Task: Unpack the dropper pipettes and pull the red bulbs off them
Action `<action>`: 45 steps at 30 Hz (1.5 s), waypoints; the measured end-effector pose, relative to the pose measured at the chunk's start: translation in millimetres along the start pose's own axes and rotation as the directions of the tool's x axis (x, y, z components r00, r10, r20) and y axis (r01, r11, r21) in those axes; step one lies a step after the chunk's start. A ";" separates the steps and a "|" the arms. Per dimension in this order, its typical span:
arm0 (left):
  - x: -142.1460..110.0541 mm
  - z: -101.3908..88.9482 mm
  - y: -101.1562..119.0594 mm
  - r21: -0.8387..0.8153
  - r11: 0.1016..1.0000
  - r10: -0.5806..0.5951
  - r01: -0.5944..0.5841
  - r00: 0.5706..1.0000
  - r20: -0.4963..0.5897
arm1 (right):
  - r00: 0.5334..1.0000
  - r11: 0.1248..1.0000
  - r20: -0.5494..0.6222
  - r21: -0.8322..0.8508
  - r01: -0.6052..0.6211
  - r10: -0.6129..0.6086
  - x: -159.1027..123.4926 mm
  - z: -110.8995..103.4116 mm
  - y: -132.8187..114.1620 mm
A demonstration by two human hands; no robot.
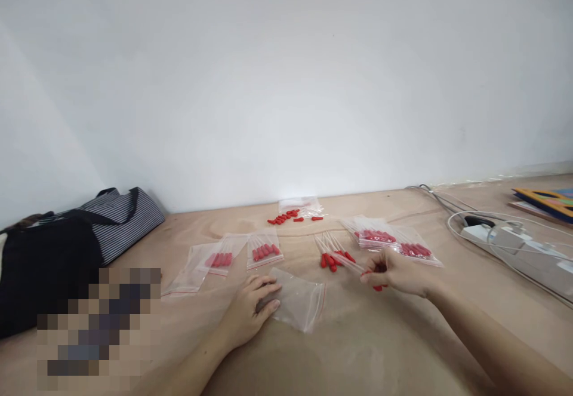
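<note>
My left hand (253, 307) lies at the left side of a see-through zip bag (298, 297), its fingers stretched out and touching the plastic. No sticks show in this bag. My right hand (393, 272) is closed in a pinch on several thin white sticks with red ends, which point up and left from the fingers. Just left of it, a loose group of red-ended sticks (332, 261) lies fanned on the table. Filled zip bags (378, 236) with the same sticks lie behind my right hand. Another filled bag (265, 251) is behind my left hand.
More red-ended sticks (286, 215) and a bag lie near the wall. Further zip bags (192, 270) overlap at the left. A striped bag (134, 223) stands far left; a white power strip (514, 249) with cables lies at the right, near a colourful frame (544, 202).
</note>
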State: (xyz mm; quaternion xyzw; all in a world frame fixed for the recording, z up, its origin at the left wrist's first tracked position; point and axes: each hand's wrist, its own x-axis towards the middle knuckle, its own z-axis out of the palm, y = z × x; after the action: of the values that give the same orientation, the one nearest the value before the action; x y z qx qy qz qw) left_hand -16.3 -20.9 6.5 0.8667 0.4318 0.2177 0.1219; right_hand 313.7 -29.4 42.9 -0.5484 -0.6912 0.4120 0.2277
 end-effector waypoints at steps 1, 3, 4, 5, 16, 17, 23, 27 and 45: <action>0.0 -0.2 -0.1 0.001 1.000 0.000 0.000 1.000 -0.002 | 0.997 1.000 -0.073 0.009 -0.021 0.021 5.5 -1.4 0.7; 0.1 -0.6 -0.3 0.003 1.000 -0.003 0.003 1.000 -0.004 | 0.965 0.995 -0.251 -0.045 -0.090 0.076 18.5 0.6 3.4; 0.1 -0.7 -0.4 0.004 1.000 -0.004 0.004 1.000 -0.002 | 0.935 0.987 -0.343 -0.095 -0.133 0.093 25.4 3.6 5.4; 0.2 -0.9 -0.5 0.005 1.000 -0.004 0.004 1.000 -0.001 | 0.913 0.979 -0.395 -0.126 -0.162 0.100 32.0 7.5 7.5; 0.2 0.7 -3.7 0.012 1.000 -0.001 0.000 1.000 0.009 | 0.833 0.952 -0.554 -0.261 -0.159 -0.013 54.8 32.4 23.7; 0.2 0.9 -4.1 0.016 1.000 -0.001 0.001 1.000 0.008 | 0.832 0.951 -0.554 -0.273 -0.144 -0.033 53.4 33.1 24.1; 0.3 -0.6 -2.4 0.034 0.999 -0.004 0.003 1.000 0.014 | 0.818 0.946 -0.543 -0.324 0.004 -0.190 40.6 38.9 31.3; 0.1 -1.6 -1.6 0.040 0.999 -0.021 0.020 0.999 0.028 | 0.817 0.920 -0.468 -0.346 0.181 -0.337 34.8 40.6 37.4; -1.6 4.5 -12.3 0.016 1.000 -0.009 0.009 1.000 0.025 | 0.667 0.655 -0.298 -0.654 0.378 -0.683 49.7 44.3 46.9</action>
State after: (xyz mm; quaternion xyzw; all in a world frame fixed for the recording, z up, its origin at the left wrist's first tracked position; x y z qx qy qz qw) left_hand -23.5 -15.0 -2.8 0.8684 0.4359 0.2029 0.1215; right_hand 291.8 6.2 -27.1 -0.4407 -0.8220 -0.0548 0.3565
